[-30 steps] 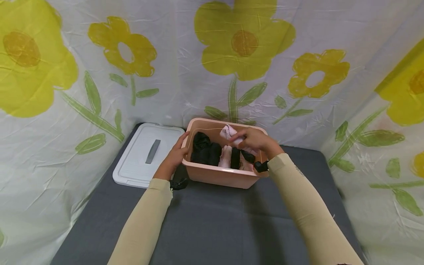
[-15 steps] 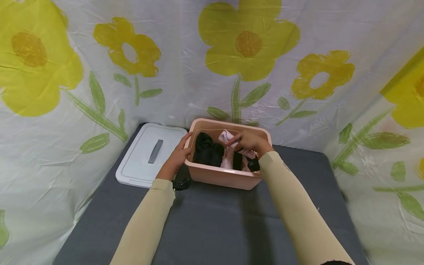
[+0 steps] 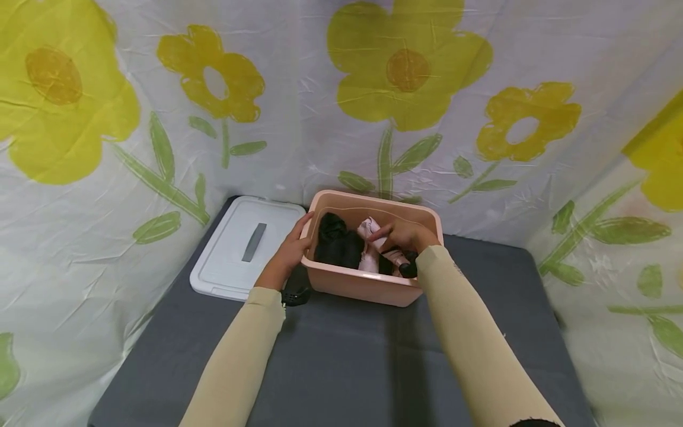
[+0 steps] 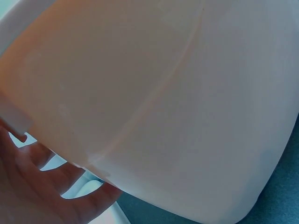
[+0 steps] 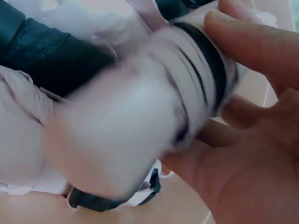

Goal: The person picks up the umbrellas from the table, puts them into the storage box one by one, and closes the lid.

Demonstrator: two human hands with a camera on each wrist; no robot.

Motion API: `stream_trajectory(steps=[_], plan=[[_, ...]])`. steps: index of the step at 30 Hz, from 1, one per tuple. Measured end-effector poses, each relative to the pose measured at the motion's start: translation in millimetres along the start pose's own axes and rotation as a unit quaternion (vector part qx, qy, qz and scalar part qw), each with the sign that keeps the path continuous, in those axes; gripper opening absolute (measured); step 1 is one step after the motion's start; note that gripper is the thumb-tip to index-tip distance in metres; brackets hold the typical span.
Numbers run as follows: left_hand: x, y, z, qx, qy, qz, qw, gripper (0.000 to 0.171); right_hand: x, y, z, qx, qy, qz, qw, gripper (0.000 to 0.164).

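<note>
My left hand (image 3: 290, 249) grips the left rim of a peach plastic storage bin (image 3: 363, 287). In the left wrist view its curled fingers (image 4: 88, 205) lie along the bin's wall. My right hand (image 3: 408, 236) is inside the bin's right half, holding a rolled-up pink cloth (image 5: 117, 130) with black stripes round it. The roll lies slantwise between thumb and fingers, blurred in the right wrist view. Black bundles (image 3: 336, 240) fill the bin's left part. A pale pink roll (image 3: 368, 261) stands beside them, and more pink and black cloth lies below my right hand, partly hidden by it.
A white lid (image 3: 221, 264) with a grey handle (image 3: 254, 242) lies on the dark grey table (image 3: 347, 367), left of the bin. Behind the table hangs a white curtain (image 3: 299, 148) printed with yellow flowers.
The right hand has lowered slightly into the bin with the rolled pink cloth, which has tilted along with it. The left hand stays on the rim. The head view has shifted slightly.
</note>
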State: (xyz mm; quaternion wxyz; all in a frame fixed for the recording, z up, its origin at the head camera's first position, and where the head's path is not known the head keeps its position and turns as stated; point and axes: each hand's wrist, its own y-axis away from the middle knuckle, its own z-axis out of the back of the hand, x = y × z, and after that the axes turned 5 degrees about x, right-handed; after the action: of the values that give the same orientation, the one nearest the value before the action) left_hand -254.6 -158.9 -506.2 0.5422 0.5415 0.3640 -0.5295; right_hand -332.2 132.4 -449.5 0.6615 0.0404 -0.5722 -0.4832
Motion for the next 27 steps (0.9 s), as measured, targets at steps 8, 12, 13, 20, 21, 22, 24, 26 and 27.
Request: stream_trajectory(steps=[8,12,13,20,21,22,24,26,27], plan=[[-3.1,1.7,-1.6,-0.003,0.003,0.000,1.0000,0.071,-3.1,1.0,-2.4,0.014,-0.037,-0.031,0.999,0.060],[-2.1,1.6,-0.5,-0.003,0.004,0.004,1.0000,0.071,-1.4,1.7,-3.8,-0.010,-0.065,-0.028,0.997,0.065],[-2.2,1.5,-0.8,-0.003,0.003,0.006,1.0000,0.072,-1.1,2.9,-3.5,-0.016,-0.066,-0.026,0.997,0.065],[-9.7,6.2,0.0,0.013,-0.008,0.017,0.9997,0.073,2.9,14.7,0.8,-0.027,-0.005,-0.038,0.999,0.054],[-10.1,6.2,0.0,0.016,-0.007,0.020,0.9996,0.073,4.2,17.4,1.7,-0.028,0.010,-0.039,0.999,0.053],[-10.2,6.2,0.3,0.017,-0.010,0.022,0.9996,0.073,6.1,20.4,2.6,-0.028,0.026,-0.038,0.999,0.051],[-10.0,5.6,1.5,0.021,-0.013,0.017,0.9995,0.074,10.6,26.2,3.7,-0.037,0.046,-0.030,0.998,0.049],[-5.4,1.7,3.1,0.024,-0.018,0.007,0.9995,0.075,15.6,32.5,4.4,-0.044,0.068,-0.020,0.996,0.048],[-5.3,1.5,4.0,0.029,-0.020,0.003,0.9994,0.075,17.5,35.4,4.5,-0.048,0.075,-0.017,0.996,0.047]])
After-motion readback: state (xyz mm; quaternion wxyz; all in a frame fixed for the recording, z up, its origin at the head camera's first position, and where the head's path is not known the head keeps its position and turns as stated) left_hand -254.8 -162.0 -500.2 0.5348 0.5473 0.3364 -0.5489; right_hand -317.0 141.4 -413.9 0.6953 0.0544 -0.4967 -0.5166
